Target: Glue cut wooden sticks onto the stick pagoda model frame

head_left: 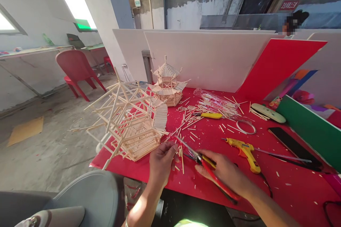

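Note:
My left hand [163,156] is closed, thumb and fingertips pinched together beside the lattice model; what they hold is too small to make out. My right hand [221,170] grips red-handled cutters [206,168], their metal end pointing toward my left fingertips. A yellow part shows under the right fingers. Just left of my left hand stands a large openwork model of wooden sticks [138,138], its roof frame bare on one side and slatted on the other. Behind it is a smaller tiered pavilion of sticks [167,85]. Short stick pieces [182,159] lie between my hands.
On the red tabletop [213,202] lie a yellow utility knife [211,115], a bag of sticks [218,104], a tape roll [245,127], a yellow glue gun [246,152] and a black phone-like slab [293,145]. White boards [202,60] rise behind. A grey stool [90,195] stands left.

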Demonstrator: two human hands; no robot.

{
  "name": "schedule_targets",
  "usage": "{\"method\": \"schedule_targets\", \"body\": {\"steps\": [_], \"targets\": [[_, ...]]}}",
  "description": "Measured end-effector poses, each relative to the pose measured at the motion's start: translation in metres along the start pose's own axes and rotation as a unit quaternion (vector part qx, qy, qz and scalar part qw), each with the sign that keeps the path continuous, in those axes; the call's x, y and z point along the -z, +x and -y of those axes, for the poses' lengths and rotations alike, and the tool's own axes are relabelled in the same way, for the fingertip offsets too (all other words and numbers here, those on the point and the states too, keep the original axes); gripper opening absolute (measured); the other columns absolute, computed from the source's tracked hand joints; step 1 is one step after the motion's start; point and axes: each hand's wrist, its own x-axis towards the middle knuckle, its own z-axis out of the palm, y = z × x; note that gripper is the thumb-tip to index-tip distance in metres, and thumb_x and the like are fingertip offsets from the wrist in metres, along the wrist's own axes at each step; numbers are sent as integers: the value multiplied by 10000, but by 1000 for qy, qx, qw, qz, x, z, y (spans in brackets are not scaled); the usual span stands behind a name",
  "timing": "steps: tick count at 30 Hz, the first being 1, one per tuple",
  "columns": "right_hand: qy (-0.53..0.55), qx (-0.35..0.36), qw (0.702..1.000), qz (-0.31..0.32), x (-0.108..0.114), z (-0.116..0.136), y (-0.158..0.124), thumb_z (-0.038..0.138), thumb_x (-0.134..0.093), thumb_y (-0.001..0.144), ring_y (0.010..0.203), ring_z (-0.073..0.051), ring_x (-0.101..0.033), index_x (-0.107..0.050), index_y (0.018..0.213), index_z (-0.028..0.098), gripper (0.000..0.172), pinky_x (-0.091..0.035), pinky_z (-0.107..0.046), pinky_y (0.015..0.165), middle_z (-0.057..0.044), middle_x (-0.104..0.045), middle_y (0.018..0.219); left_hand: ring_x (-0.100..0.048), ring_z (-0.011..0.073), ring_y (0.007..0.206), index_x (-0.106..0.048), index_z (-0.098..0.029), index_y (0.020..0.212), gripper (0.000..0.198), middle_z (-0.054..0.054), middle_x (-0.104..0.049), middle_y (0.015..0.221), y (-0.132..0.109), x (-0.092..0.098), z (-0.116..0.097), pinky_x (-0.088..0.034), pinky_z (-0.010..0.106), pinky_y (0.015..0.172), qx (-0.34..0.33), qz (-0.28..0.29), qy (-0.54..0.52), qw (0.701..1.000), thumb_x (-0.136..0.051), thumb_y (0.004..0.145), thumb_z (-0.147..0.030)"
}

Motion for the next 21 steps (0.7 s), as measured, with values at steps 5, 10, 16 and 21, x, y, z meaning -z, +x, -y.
{"method": "schedule_targets", "body": {"steps": [5, 10, 16, 21], "targets": [[37, -17, 999, 4, 3, -11, 25, 433, -653, 820, 978, -271, -701, -641, 1275, 231, 497, -555, -314, 786, -63, -750, 1092, -461, 75, 374, -669, -143, 752, 383, -28, -572, 475, 3, 7, 3, -329, 155, 306, 21, -53, -45, 997, -853, 614, -449], [12, 7, 999, 51, -17, -7, 23, 435, -646, 825, 1019, -274, -695, -642, 1281, 259, 489, -537, -330, 858, -50, -742, 1134, -570, 110, 434, -720, -129, 874, 450, 12, -654, 638, 9, 1, 2, -369, 171, 300, 56, -31, -32, 997, -866, 584, -440], [-93, 13, 996, 7, -13, -2, 13, 468, -623, 828, 951, -286, -706, -648, 1278, 271, 492, -536, -349, 827, -71, -758, 1055, -523, 111, 394, -750, -150, 811, 262, -11, -595, 490, 9, -6, 4, -360, 180, 339, -12, 14, 78, 997, -715, 746, -401], [13, 7, 994, 112, 15, -3, 15, 470, -661, 831, 1045, -248, -674, -629, 1294, 239, 519, -522, -323, 896, -57, -728, 1121, -511, 116, 424, -719, -171, 652, 224, -6, -563, 469, 4, 2, 2, -372, 200, 423, -86, 40, 140, 986, -656, 789, -337]]}}
